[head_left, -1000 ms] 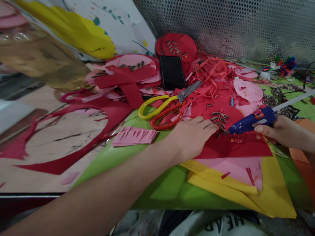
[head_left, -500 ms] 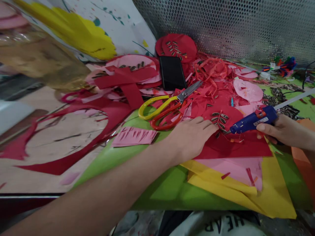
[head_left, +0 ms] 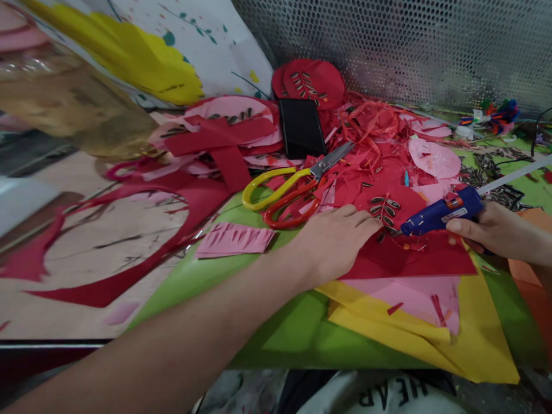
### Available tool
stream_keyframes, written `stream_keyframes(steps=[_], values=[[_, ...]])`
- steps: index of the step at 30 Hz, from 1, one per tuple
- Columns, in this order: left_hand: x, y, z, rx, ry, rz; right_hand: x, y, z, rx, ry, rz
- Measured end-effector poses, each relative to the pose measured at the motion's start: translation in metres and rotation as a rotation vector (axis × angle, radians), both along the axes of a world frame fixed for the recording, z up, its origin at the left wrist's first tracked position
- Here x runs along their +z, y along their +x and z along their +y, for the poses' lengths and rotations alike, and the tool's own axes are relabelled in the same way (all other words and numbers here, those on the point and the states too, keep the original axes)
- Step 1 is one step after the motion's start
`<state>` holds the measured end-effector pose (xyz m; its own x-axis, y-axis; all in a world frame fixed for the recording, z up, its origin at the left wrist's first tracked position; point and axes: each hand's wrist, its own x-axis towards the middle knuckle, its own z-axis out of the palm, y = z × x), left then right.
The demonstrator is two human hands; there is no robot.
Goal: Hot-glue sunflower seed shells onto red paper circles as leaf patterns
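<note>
My right hand (head_left: 502, 230) is wrapped round a blue hot glue gun (head_left: 444, 214) with a white glue stick at its back. The gun's nozzle is at a row of striped sunflower seeds (head_left: 389, 211), which form a leafy sprig on a round red paper disc (head_left: 411, 201). Palm down, my left hand (head_left: 338, 244) lies on the disc's left side, fingers stretched towards the seeds. Its fingertips are partly hidden, and I see nothing held in it. Beneath the disc is a sheet of red paper (head_left: 448, 261).
Yellow-and-red-handled scissors (head_left: 276, 191) and a black phone (head_left: 302, 127) lie among red and pink scraps. Loose seeds (head_left: 485, 167) are at the right. Yellow paper (head_left: 487, 333) sits near the front edge. A large clear container (head_left: 73, 103) stands at the left.
The glue gun and my right hand have shifted very slightly left, with the nozzle still at the lower seeds. My left hand has stayed in place.
</note>
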<state>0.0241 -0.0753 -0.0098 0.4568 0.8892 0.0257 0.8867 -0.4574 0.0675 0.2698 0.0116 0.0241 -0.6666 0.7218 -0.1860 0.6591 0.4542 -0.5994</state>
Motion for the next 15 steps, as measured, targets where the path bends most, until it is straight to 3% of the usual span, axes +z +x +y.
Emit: stream_keyframes(steps=[10,15], values=[[0.0004,0.0001,-0.0011,0.002,0.021,0.009,-0.0003,-0.0015,0.0009,-0.054,-0.099,-0.047],[-0.0001,-0.0006,-0.0013,0.011,0.014,0.004,0.0026,-0.0021,0.001,0.043,-0.013,-0.033]])
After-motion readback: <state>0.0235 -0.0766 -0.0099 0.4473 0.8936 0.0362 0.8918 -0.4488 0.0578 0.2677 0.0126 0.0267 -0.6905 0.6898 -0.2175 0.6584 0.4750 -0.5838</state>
